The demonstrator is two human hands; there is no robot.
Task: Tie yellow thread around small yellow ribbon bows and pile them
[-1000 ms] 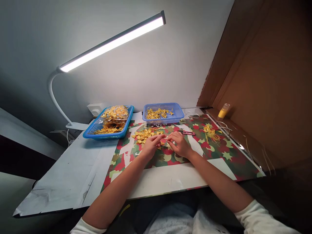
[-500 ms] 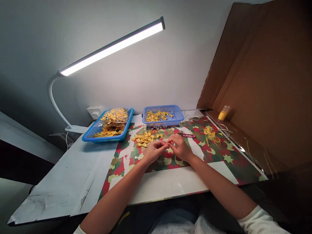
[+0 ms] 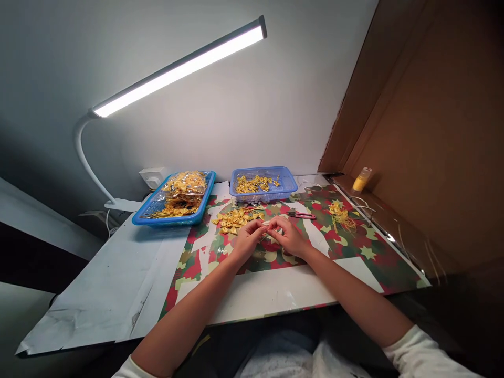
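Above the patterned mat (image 3: 271, 265), my left hand (image 3: 248, 240) and my right hand (image 3: 288, 237) meet fingertip to fingertip. Each pinches thumb against forefinger on something small and thin, mostly covered by the fingers; a thin pale strand seems to show between them. Just beyond my left hand lies a loose pile of yellow ribbon bows (image 3: 232, 223) with thin stems. Pink-handled thread snips (image 3: 302, 215) rest on the mat past my right hand.
A blue basket (image 3: 189, 221) with bagged yellow pieces stands back left. Behind the pile is a periwinkle basket (image 3: 290, 186) holding yellow bows, silver beads (image 3: 252, 202) before it. Yellow strings (image 3: 342, 218) and a yellow-filled bottle (image 3: 361, 180) are right. A lamp (image 3: 181, 68) hangs overhead.
My fingers have shifted slightly, and a thin strand now shows near them. The right hand has come off the line of the snips, which show more fully. The camera view has tilted a little.
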